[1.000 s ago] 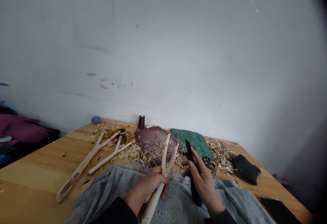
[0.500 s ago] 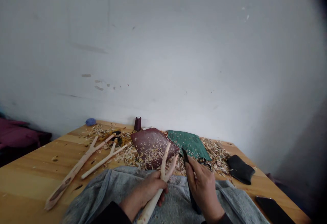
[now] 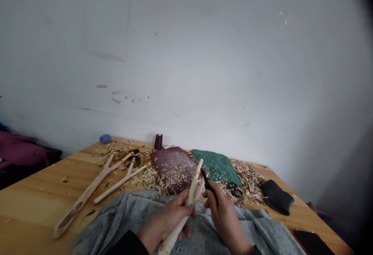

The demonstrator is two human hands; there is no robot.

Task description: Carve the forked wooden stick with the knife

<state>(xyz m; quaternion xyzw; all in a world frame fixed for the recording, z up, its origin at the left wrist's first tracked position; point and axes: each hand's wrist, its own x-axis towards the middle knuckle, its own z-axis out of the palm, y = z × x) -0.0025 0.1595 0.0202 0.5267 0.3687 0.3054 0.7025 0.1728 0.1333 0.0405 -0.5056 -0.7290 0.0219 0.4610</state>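
My left hand (image 3: pixel 175 216) is wrapped around a peeled forked stick (image 3: pixel 194 183) just below where its two prongs split. The stick slants up and away, its thick end low over the grey cloth. A dark knife (image 3: pixel 207 181) is in my right hand (image 3: pixel 223 212), its fingers closed on the handle. The blade lies against or very near the right prong; contact cannot be made out. Beneath both hands spreads the grey cloth (image 3: pixel 140 208), at the table's near edge.
Two more forked sticks, a long one (image 3: pixel 87 193) and a shorter one (image 3: pixel 119 185), lie left. Behind are a maroon sheet (image 3: pixel 171 162), a green cloth (image 3: pixel 218 165), a thread spool (image 3: pixel 158 141) and wood shavings (image 3: pixel 250 177). A black pad (image 3: pixel 276 196) and phone (image 3: pixel 313 242) lie right.
My right hand has brought the knife left, from beside the fork to its right prong. The stick has turned slightly, so its prongs appear closer together and further right.
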